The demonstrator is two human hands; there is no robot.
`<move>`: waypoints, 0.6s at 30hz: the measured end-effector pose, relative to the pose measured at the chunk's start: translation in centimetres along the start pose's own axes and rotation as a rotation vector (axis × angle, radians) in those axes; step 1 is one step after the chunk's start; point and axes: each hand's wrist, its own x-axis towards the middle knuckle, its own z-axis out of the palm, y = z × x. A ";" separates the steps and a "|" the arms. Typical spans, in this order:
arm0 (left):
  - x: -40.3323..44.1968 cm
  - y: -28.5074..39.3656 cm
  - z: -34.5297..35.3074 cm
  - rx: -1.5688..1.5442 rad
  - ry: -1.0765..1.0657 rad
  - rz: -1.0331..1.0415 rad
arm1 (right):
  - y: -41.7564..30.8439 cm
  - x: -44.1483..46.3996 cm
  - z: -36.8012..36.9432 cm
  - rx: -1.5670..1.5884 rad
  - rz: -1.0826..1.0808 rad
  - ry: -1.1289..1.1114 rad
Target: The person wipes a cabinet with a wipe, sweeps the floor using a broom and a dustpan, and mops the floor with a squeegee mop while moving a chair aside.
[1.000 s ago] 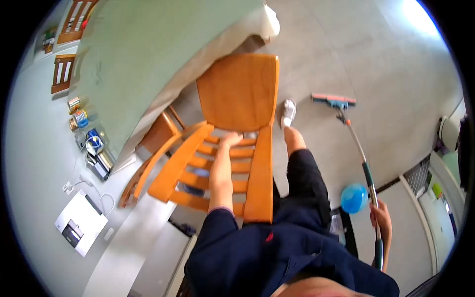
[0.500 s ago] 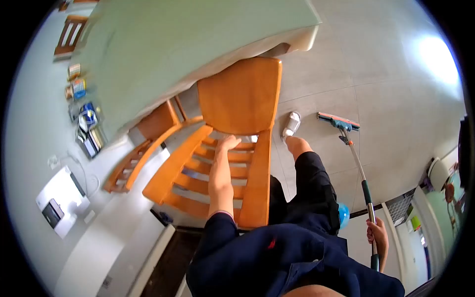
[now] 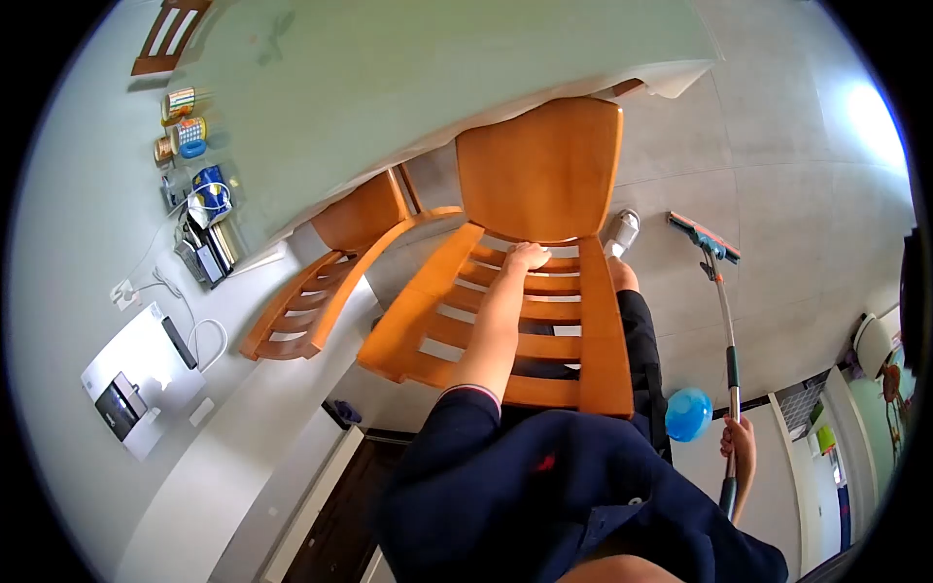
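Note:
An orange-brown wooden chair (image 3: 537, 175) stands at the table's edge, its solid panel toward the table and its slatted part toward me. My left hand (image 3: 528, 256) is closed over a slat near that panel, with the arm stretched across the other slats. Down at the lower right, my right hand (image 3: 739, 437) grips the long handle of a mop (image 3: 705, 238). The mop's orange and teal head lies on the floor beyond my shoe (image 3: 624, 231). The chair hides part of my legs.
A table with a pale green cover (image 3: 437, 58) fills the upper left. Another wooden chair (image 3: 330, 262) stands to the left. A blue balloon (image 3: 689, 415) is by my right side. Mugs (image 3: 189, 134) and a box of items (image 3: 206, 253) sit along the wall side.
The view has shifted, so the table, chairs and mop appear farther right. The chair now covers more of my legs, and more of the balloon shows. Both hands keep their holds.

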 end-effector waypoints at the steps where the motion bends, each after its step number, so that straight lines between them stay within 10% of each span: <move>1: 1.7 -0.9 0.5 0.024 -0.050 -0.016 | 1.3 0.0 1.2 0.031 0.004 -0.010; 18: 0.9 -3.7 -3.3 -0.123 0.037 -0.025 | 11.8 3.1 21.7 0.404 0.061 0.035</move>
